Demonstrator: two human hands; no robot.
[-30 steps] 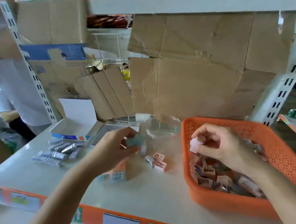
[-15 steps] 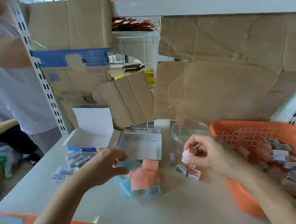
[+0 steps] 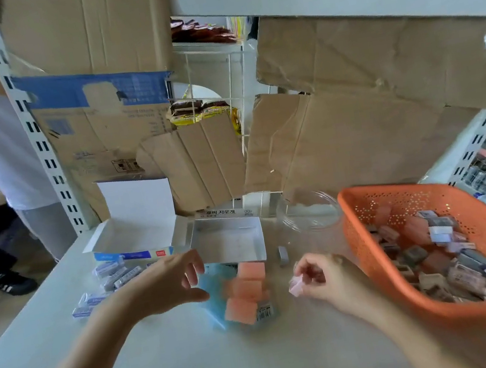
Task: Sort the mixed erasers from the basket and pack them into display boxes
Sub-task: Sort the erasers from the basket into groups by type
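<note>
- My left hand (image 3: 168, 286) had let go of what it carried a second earlier. Its fingers were spread and empty, hovering just over the blue pile (image 3: 213, 301) in mid-frame.
- My right hand (image 3: 321, 276) had come out of the basket (image 3: 358, 239) to the table's centre, thumb and fingertips pinching a pale pink eraser (image 3: 296, 285).
- So one piece was sorted and the next was already in hand. I judged the job far from done: the basket at right was well filled and the white box (image 3: 228, 241) looked empty (no packing that I could see).
- The white box's near rim sat just behind the pink pile (image 3: 246, 290), which touched the blue pile.
- A small grey eraser (image 3: 283, 254) stood between the box's corner and my right hand, easy to knock.
- The basket wall rose close on the right of that hand, and grey erasers (image 3: 113, 275) lay scattered at centre left.
- The table (image 3: 166, 353) was bare across the lower centre, up to its orange front edge at the bottom of the frame.
</note>
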